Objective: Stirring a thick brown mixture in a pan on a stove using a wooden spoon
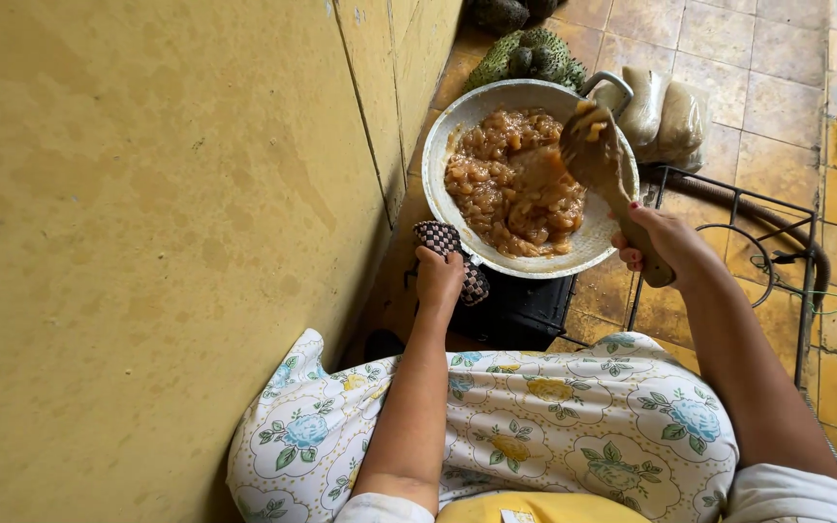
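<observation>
From the head camera I look straight down past my lap, covered in a floral cloth (pixel 535 426), to a wide metal pan (pixel 457 126) sitting on a dark burner (pixel 520 305) beside a yellow wall (pixel 147 242).

My left hand (pixel 438 279) is closed around a checkered pot holder (pixel 443 242) that wraps the near handle of the pan at its lower-left rim. That is the sensible place to take it: the metal is likely hot, and the padded cloth gives friction where bare aluminium would slip.

My right hand (pixel 666 247) is wrapped firmly around the lower shaft of a wooden paddle (pixel 603 160), whose broad blade rests raised over the right side of the pan with a few pieces clinging to it. The paddle looks stiff and light.

The pan is filled with a brown, glossy, chunky mixture (pixel 511 184). I judge it thick, sticky and heavy for its volume, so it should drag on the blade and tug the pan sideways, which is why the handle needs bracing.

Beyond the pan lie green spiky fruits (pixel 535 53) and a tied plastic bag (pixel 670 121); a metal rack (pixel 777 252) stands on the tiled floor (pixel 787 58) to the right.
</observation>
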